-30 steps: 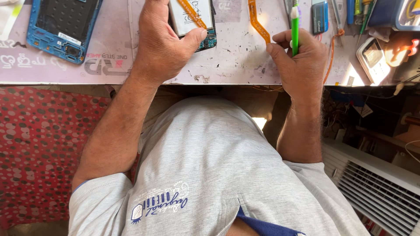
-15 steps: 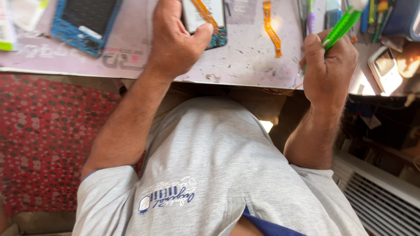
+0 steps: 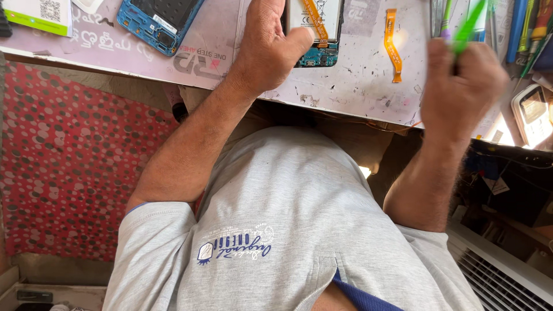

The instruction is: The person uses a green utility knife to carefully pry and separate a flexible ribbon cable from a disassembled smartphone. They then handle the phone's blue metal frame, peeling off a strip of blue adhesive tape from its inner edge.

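Up at the top centre of the frame, an opened phone (image 3: 315,29) with its back cover off lies on the pale desk (image 3: 357,80), showing a white battery, an orange ribbon cable running across it and a teal board at its lower end. The left hand (image 3: 271,49) rests over the phone's left side, fingers curled around the edge and the thumb pressed against the lower corner, so it is clamped on the phone. At the upper right, the right hand (image 3: 464,86) is closed in a fist around a green tool (image 3: 468,26), whose shaft sticks up and to the right out of the fist; the tool and the hand are blurred, and its tip cannot be made out. Between the two hands, a loose orange flex cable (image 3: 392,43) lies flat on the desk, apart from the phone. At the upper left lies a blue phone frame (image 3: 158,20), well apart from the left hand, and beyond it a white and green card (image 3: 40,14) at the corner. Along the top right edge stands a cluster of pens and tools (image 3: 518,29), and a small white device (image 3: 533,112) sits at the right edge. Below the desk, the person's grey shirt (image 3: 288,230) fills the lower middle, with red dotted fabric (image 3: 75,161) at the left.
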